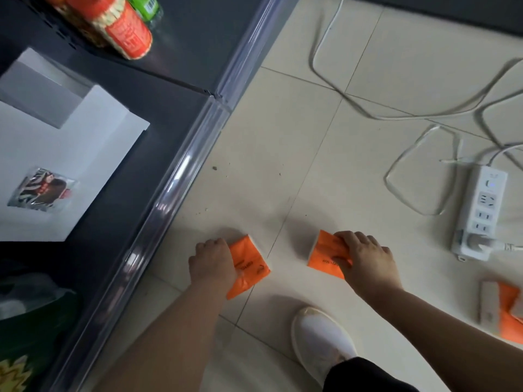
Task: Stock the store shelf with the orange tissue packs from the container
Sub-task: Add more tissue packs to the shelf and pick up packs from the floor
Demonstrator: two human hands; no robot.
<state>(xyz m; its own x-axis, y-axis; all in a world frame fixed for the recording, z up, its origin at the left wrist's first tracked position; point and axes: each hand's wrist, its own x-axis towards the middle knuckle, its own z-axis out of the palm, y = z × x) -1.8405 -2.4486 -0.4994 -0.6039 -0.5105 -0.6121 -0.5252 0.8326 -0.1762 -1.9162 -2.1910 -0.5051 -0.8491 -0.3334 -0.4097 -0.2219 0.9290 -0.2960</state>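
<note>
Each of my hands holds one orange tissue pack above the pale tiled floor. My left hand (212, 261) grips a pack (249, 267) by its left edge, close to the shelf's clear front rail (181, 176). My right hand (365, 256) pinches a second pack (325, 253) from its right side. More orange packs (509, 312) lie at the right edge, partly cut off by the frame. The dark shelf (158, 108) runs along the left.
On the shelf sit a white box (70, 171) bearing a small snack packet (42, 190), plus red-labelled cans (124, 29) and a green bottle (147, 7). A white power strip (481, 210) with looping cables (410, 117) lies on the floor at right. My white shoe (322, 340) is below.
</note>
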